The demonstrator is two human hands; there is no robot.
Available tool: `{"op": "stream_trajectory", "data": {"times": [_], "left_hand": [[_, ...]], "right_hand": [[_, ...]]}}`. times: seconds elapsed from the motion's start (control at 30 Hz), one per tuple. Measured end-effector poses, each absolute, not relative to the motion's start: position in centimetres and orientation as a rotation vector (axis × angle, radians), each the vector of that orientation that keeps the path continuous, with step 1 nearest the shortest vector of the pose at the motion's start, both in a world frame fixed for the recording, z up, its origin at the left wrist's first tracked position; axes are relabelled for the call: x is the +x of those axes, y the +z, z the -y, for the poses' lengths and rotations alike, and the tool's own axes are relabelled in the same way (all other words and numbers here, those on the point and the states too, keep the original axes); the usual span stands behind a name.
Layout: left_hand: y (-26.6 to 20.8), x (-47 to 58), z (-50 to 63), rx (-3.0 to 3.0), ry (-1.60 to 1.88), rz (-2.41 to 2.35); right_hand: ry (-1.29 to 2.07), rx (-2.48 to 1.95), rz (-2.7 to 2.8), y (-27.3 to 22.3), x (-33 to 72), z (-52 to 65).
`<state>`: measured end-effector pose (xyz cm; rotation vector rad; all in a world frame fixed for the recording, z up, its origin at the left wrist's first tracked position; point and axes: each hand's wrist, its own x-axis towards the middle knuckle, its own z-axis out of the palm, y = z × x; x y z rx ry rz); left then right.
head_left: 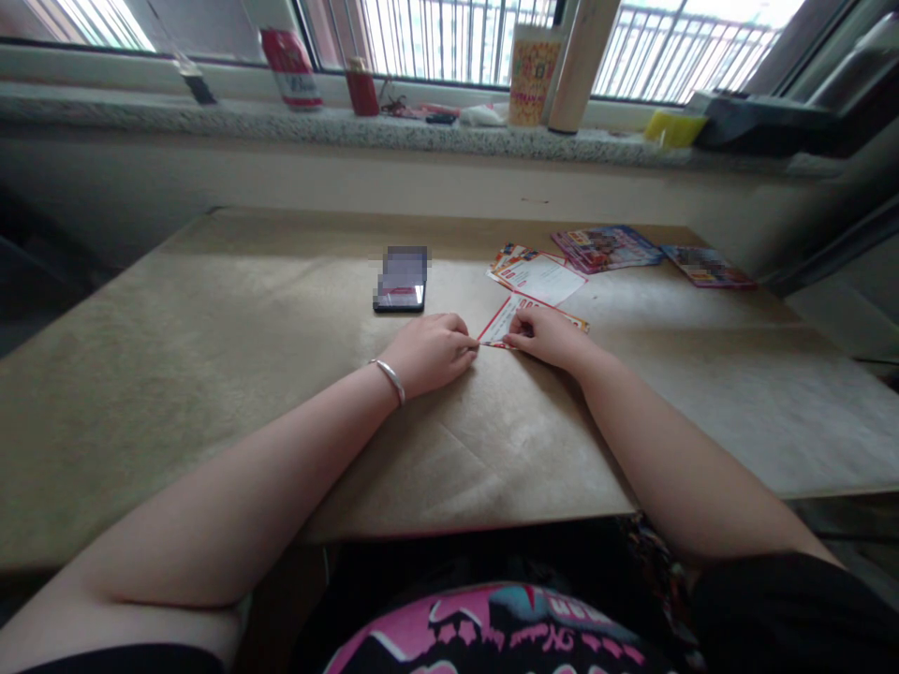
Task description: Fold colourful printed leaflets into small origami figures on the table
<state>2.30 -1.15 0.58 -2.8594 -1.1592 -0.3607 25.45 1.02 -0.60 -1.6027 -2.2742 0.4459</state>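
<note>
A white printed paper sheet (pixel 497 323) with a red border lies on the table in front of me, one corner pointing left. My left hand (pixel 434 354), with a silver bangle at its wrist, has its fingers drawn together at that left corner. On the near edge of the same paper, my right hand (pixel 544 335) pinches with thumb and curled fingers, hiding part of the print. Just behind it lie more red and white printed sheets (pixel 540 276), overlapping. A phone (pixel 402 281) rests flat on the table beyond my left hand.
Colourful booklets (pixel 608 248) are stacked at the back right, with another booklet (pixel 706 267) beside them. The brown table (pixel 211 374) reaches to the windowsill wall. On the sill (pixel 231 112) stand a red can (pixel 291 70), a red bottle (pixel 361 89) and a patterned cup (pixel 534 75).
</note>
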Motion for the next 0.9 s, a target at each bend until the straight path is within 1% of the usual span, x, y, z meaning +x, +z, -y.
{"op": "stream_trajectory", "data": {"times": [0.13, 0.4, 0.47, 0.53, 0.67, 0.7, 0.9], "left_hand": [[0.5, 2.0, 1.0, -2.879, -0.396, 1.102], [-0.7, 1.6, 0.0, -3.013, -0.635, 0.956], [-0.9, 1.5, -0.2, -3.088, -0.567, 0.851], [-0.9, 1.5, -0.2, -3.128, -0.466, 0.772], [-0.7, 1.4, 0.0, -3.063, -0.418, 0.731], [-0.6, 1.5, 0.1, -3.040, -0.420, 0.725], [0.0, 1.8, 0.6, -2.945, -0.368, 0.770]], "right_hand": [[0.430, -1.600, 2.283, -0.7, 25.5, -1.1], [0.352, -1.522, 2.331, -1.0, 25.7, -0.9], [0.347, -1.482, 2.345, -1.0, 25.8, -0.9], [0.270, -1.417, 2.376, -0.8, 25.8, -0.9], [-0.121, -1.333, 2.427, -0.3, 25.4, -0.6], [-0.175, -1.303, 2.453, -0.1, 25.3, -0.4], [-0.239, -1.048, 2.623, 0.2, 25.1, 0.1]]}}
